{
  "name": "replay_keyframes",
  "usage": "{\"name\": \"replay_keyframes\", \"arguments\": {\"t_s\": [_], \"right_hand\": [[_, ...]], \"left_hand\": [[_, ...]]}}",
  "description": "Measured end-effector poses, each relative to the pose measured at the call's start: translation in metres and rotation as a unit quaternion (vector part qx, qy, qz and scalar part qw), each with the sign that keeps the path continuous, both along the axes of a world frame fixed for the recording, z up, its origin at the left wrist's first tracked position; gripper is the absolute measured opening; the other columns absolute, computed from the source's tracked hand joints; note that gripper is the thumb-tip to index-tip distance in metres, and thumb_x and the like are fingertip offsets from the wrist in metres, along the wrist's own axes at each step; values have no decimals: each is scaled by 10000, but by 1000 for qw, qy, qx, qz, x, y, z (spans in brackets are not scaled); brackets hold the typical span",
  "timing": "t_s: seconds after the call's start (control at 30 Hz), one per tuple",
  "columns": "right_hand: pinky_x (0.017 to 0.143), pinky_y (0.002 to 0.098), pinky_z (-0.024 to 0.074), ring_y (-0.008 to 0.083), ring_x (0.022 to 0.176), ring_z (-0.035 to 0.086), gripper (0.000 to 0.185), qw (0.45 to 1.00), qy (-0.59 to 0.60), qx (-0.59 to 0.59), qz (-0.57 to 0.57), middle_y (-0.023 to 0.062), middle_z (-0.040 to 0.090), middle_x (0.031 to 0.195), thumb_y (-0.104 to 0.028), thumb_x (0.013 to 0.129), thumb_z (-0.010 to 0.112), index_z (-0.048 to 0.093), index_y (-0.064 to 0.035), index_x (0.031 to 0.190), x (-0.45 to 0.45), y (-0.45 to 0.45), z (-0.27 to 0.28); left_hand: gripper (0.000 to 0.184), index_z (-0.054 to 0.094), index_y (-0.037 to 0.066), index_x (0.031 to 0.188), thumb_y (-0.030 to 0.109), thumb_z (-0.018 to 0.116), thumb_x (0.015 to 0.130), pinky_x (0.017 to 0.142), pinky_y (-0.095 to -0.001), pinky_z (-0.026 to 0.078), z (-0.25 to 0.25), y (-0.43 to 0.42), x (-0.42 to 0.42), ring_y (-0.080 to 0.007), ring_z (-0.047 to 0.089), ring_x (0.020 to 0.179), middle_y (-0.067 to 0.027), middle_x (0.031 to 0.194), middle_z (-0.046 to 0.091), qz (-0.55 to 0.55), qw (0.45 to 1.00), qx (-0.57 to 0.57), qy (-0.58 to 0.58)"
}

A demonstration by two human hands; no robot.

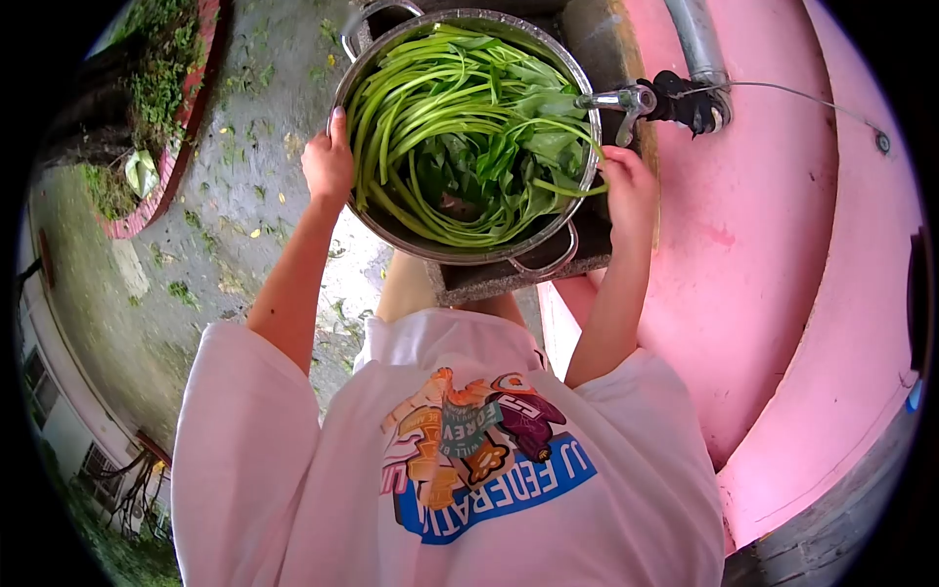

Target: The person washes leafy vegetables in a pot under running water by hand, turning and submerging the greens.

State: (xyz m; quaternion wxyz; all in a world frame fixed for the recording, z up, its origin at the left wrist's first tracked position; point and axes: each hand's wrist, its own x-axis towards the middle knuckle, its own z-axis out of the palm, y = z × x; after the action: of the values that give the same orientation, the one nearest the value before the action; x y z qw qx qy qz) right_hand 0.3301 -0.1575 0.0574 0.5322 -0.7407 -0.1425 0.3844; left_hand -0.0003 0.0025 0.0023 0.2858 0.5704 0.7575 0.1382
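Green stems (421, 117): coiled in pot (445, 256), by tap (636, 101).
Left hand (328, 164): curled, gripping pot's side.
Right hand (631, 191): fingers bent at overhanging stem ends; hold cannot be told.

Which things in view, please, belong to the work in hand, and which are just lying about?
In use: leafy greens; metal basin; left hand and right hand, at its rim; probably the tap.
Merely around: scattered leaves; grey pipe; plant bed.
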Motion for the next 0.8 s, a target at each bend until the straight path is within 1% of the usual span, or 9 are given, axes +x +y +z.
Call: {"name": "replay_keyframes", "arguments": {"t_s": [0.07, 0.1, 0.23, 0.37, 0.47, 0.57, 0.67, 0.7, 0.8], "right_hand": [[739, 361, 472, 258, 795, 588, 238, 903, -343, -97, 239, 132, 605, 886, -124, 815, 574, 604, -22, 1028, 0, -5, -5], [773, 424, 457, 341, 872, 572, 300, 853, -458, -126, 215, 157, 584, 937, -148, 766, 601, 598, -34, 1044, -4, 2, -4], [773, 457, 443, 346, 909, 570, 285, 826, -506, -77, 235, 141, 591, 964, -166, 785, 614, 582, -52, 1044, -33, 41, 12], [751, 441, 454, 320, 877, 594, 245, 692, -642, -88, 318, 143, 618, 928, -130, 788, 621, 589, -69, 1024, -41, 49, -8], [763, 410, 466, 347, 879, 613, 274, 729, -550, -186, 361, 149, 644, 974, -174, 811, 642, 591, -42, 1047, -38, 49, -3], [677, 457, 486, 400, 764, 607, 265, 854, -361, -214, 307, 159, 642, 800, -353, 866, 537, 633, -124, 959, -9, 46, 5], [529, 301, 442, 163, 527, 540, 259, 967, -117, -113, 196, 46, 575, 656, -247, 908, 526, 657, -61, 1031, 1, 50, 29], [529, 301, 442, 163, 527, 540, 259, 967, -118, -113, 196, 46, 575, 656, -247, 908, 526, 657, -61, 1031, 2, 49, 25], [582, 216, 416, 50, 586, 466, 230, 981, 99, -42, 162, 12, 642, 888, -159, 920, 521, 642, -23, 1060, 3, 45, 7]], "left_hand": [[718, 648, -73, 838, 596, 393, 898, 798, -492, 442, 0, 1, -2, -463, 588, 857, -304, 823, 617, 0, 1000, -20, 8], [718, 648, -73, 838, 596, 393, 898, 798, -492, 442, 1, 1, -1, -463, 588, 857, -304, 823, 617, 1, 1000, -21, 8], [713, 651, -68, 873, 595, 390, 897, 827, -488, 438, 5, 1, 1, -462, 584, 894, -309, 866, 616, 8, 999, -30, 10], [695, 655, -54, 901, 589, 392, 899, 842, -485, 434, 3, 1, -1, -455, 581, 917, -303, 897, 620, 17, 999, -37, 6], [686, 659, -45, 905, 588, 393, 899, 843, -483, 435, 2, 1, 0, -451, 583, 918, -295, 899, 624, 10, 999, -38, -8], [684, 660, -42, 904, 588, 393, 900, 838, -480, 438, 3, 2, -1, -450, 585, 914, -293, 897, 625, 11, 999, -44, -1], [682, 661, -41, 902, 586, 393, 901, 829, -476, 442, 4, 1, 1, -448, 587, 911, -290, 890, 627, 13, 999, -34, 8], [682, 661, -41, 902, 586, 393, 901, 829, -476, 442, 4, 0, 1, -448, 587, 911, -290, 890, 627, 13, 999, -33, 6], [686, 660, -42, 898, 590, 392, 900, 826, -476, 443, 2, 1, 0, -447, 588, 908, -289, 889, 628, 9, 999, -36, 1]]}}
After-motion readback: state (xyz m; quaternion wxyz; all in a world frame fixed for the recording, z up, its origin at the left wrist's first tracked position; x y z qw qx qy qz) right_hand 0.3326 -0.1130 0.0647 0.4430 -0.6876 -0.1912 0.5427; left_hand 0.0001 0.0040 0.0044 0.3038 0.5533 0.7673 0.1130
